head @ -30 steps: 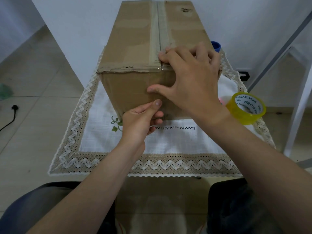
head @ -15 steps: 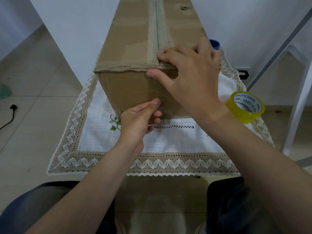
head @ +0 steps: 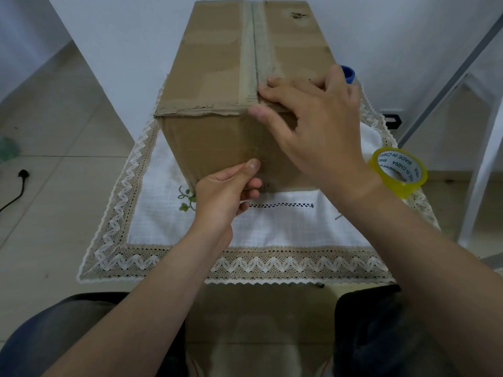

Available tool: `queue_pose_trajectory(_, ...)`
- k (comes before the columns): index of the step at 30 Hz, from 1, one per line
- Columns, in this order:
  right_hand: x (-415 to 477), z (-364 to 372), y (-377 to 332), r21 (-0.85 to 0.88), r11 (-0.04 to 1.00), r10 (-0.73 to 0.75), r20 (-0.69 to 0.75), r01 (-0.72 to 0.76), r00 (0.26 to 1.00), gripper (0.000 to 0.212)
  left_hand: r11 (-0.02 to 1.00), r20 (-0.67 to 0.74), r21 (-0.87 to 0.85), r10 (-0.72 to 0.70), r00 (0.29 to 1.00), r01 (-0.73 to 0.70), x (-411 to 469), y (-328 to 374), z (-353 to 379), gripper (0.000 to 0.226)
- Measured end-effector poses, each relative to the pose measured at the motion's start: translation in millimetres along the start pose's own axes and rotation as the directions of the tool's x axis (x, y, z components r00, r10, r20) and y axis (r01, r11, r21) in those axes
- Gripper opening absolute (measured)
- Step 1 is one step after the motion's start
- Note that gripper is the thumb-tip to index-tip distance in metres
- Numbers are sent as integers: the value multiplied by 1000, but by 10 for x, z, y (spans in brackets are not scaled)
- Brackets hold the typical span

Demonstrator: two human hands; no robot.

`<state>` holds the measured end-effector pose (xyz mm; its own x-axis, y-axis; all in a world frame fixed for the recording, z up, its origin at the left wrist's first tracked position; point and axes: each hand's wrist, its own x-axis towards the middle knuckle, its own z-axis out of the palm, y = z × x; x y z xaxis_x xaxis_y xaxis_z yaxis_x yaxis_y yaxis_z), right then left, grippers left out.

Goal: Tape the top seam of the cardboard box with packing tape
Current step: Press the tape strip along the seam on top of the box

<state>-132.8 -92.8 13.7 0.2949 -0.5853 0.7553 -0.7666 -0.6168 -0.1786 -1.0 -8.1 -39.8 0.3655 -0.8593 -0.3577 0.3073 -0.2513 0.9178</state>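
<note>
A tall cardboard box [head: 217,69] stands on a lace-edged cloth, its top seam [head: 255,44] running away from me under a dull strip of tape. My right hand [head: 313,123] lies spread over the near end of the seam, fingers on top and thumb hooked over the front top edge. My left hand [head: 226,194] is curled low against the box's front face, thumb pressed on the cardboard. I cannot make out any tape in it. A yellow packing tape roll [head: 398,171] lies by my right wrist.
The white cloth with lace border [head: 245,265] covers a small table. A blue round object [head: 348,73] peeks out behind the box on the right. White metal frame legs [head: 484,159] stand at the right. A black cable [head: 16,189] lies on the floor tiles at left.
My right thumb has slid up the front face to the box's top edge. My left hand has stayed in place.
</note>
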Motion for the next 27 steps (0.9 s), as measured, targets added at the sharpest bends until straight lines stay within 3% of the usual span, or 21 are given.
queue_pose_trajectory(7,-21,73,54,-1,999,-49,-62,49,997,45,1000,-1,-3,2,1000,-2,-15,3,4,15)
queue_pose_trajectory(17,-94,16,31,-53,997,-53,102,59,993,72,1000,4,1,4,1000,-4,-10,-4,-1,12)
queue_pose_trajectory(23,-23,23,-49,-11,996,83,-17,-84,996,46,1000,-2,7,-4,1000,4,-16,3,11,10)
queue_pose_trajectory(27,-22,31,-3,-1,998,64,4,-64,998,44,1000,2,9,-3,1000,3,-17,6,3,11)
